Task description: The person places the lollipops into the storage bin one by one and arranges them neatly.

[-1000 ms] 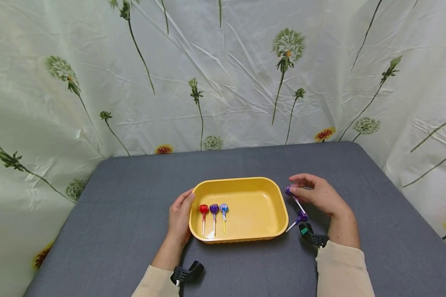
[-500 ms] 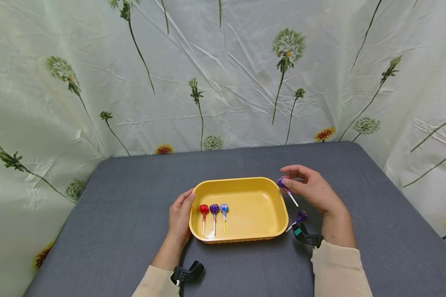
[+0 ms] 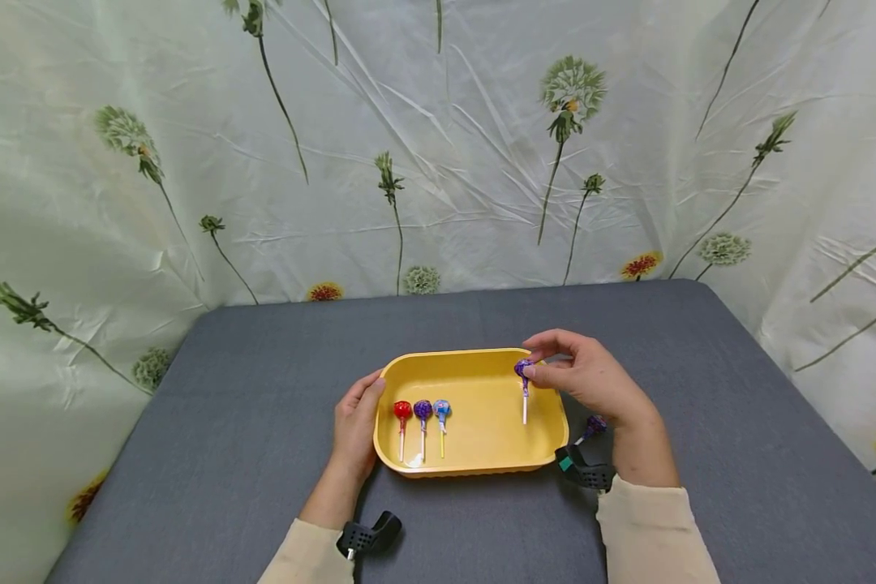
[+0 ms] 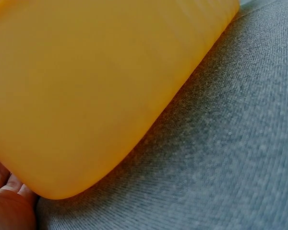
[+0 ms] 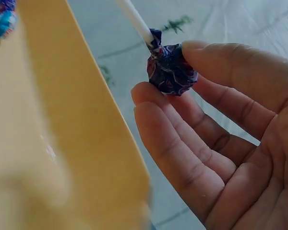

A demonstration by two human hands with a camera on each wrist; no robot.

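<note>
My right hand (image 3: pixel 597 385) pinches the wrapped head of a purple lollipop (image 3: pixel 521 369) over the right part of a yellow tray (image 3: pixel 482 434). In the right wrist view, thumb and fingertips hold the lollipop's dark purple wrapper (image 5: pixel 170 72), its white stick pointing away. My left hand (image 3: pixel 354 426) grips the tray's left end, thumb at the rim. Inside the tray, at its left, a red lollipop (image 3: pixel 402 411), another purple lollipop (image 3: pixel 422 410) and a blue lollipop (image 3: pixel 441 409) with a yellow stick lie side by side, heads away from me.
One more purple lollipop (image 3: pixel 595 424) lies on the grey cloth-covered table (image 3: pixel 299 349) right of the tray, partly hidden by the right wrist and its black band (image 3: pixel 587 472). A white flower-printed curtain (image 3: pixel 467 162) hangs behind the table.
The right hand has carried the purple lollipop leftward from the table beside the tray to above its inside, and the stick now points toward me. The left hand stays on the tray.
</note>
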